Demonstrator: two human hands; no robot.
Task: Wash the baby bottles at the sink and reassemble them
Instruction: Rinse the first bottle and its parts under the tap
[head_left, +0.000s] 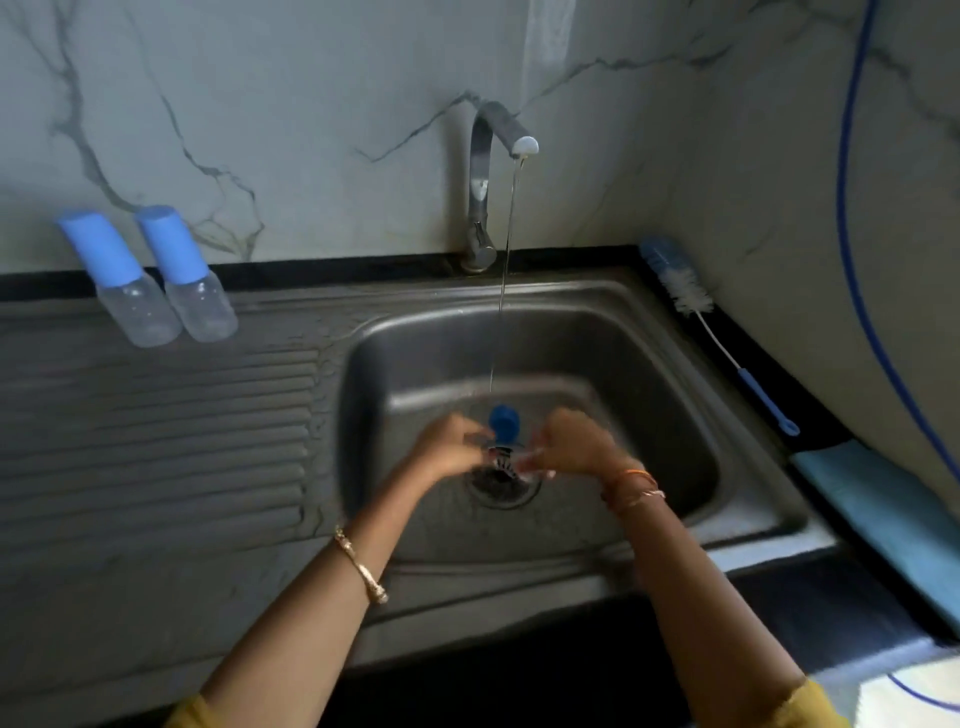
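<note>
Steel and dark stone are filling my view: a stainless sink is sitting in a black surface, with a ribbed draining board stretching away on the left. Nearest to me, I am looking along two bare forearms reaching over the front rim, a gold bangle circling the left wrist and thin orange and gold bangles circling the right.

Over the round drain, the left hand is curling its fingers toward a blue cap, touching its edge; motion blur is keeping me from telling how firm that hold is. The right hand is curling too, pinching something pale and clear beside the cap; I cannot tell what it is. Both hands are hanging above the basin floor, with open room around them up to the rounded basin walls.

A thin stream of water is falling from the curved metal tap down to the cap.

Farther back on the left, two clear baby bottles with tall blue covers are standing side by side, touching, at the back edge of the draining board. On the right, a bottle brush with white bristles and a blue handle is lying along the surface beside the basin, and a light blue cloth is lying near the front right corner. Beyond everything, a marbled grey wall is rising, a blue hose trailing down its right side.
</note>
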